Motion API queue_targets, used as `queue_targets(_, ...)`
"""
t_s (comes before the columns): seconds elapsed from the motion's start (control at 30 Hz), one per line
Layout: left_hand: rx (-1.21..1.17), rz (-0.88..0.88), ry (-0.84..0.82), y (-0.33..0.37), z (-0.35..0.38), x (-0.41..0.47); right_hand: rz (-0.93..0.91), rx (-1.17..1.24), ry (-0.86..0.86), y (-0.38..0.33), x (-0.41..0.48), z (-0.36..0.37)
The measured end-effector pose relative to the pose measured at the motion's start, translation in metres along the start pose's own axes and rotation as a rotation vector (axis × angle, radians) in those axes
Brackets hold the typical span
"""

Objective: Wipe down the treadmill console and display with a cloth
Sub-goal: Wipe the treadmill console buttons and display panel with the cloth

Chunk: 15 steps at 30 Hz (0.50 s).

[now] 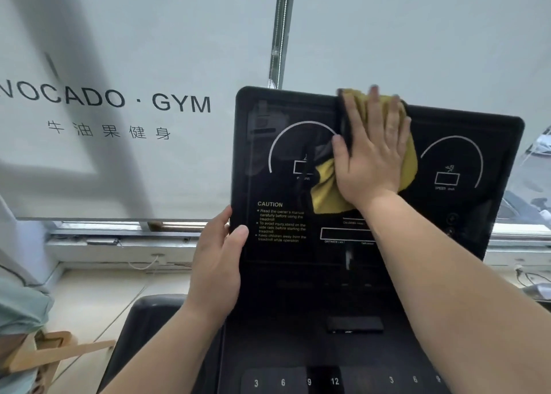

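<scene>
The yellow cloth (326, 191) is pressed flat on the upper display (465, 131) by the open right hand (369, 158); the display's edge is gripped by the left hand (217, 259). The lower console (298, 349) is judged unwiped.

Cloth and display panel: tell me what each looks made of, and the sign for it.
The cloth: soft woven or microfibre-like fabric, matte yellow with a darker side, judging by its limp folds and fuzzy surface under the right hand.

The display panel: smooth, glossy black, likely plastic or glass; it mirrors faint reflections and carries crisp white printing. Which of the two cannot be told. The left hand grips its left edge.
</scene>
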State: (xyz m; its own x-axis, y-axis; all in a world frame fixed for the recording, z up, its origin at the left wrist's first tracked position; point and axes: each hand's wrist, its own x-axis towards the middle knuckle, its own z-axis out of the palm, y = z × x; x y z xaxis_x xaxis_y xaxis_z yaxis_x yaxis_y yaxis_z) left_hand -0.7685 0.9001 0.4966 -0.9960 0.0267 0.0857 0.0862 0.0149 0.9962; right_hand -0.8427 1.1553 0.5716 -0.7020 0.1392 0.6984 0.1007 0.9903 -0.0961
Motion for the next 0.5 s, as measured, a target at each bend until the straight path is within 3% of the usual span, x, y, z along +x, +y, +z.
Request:
queue_targets(0.1,0.010,0.006,0.047,-0.005,0.006,0.000,0.185,0.005,0.008,-0.015,-0.027,0.010)
queue_targets(0.17,0.031,0.013,0.057,-0.008,0.010,0.000,0.185,0.010,-0.006,-0.040,-0.036,0.017)
queue_targets(0.4,0.130,0.048,0.041,-0.011,0.012,-0.004,-0.255,-0.068,-0.100,-0.066,-0.085,0.039)
queue_targets(0.5,0.343,0.018,0.130,-0.006,0.019,-0.005,-0.475,-0.099,-0.118,-0.037,-0.099,0.039)
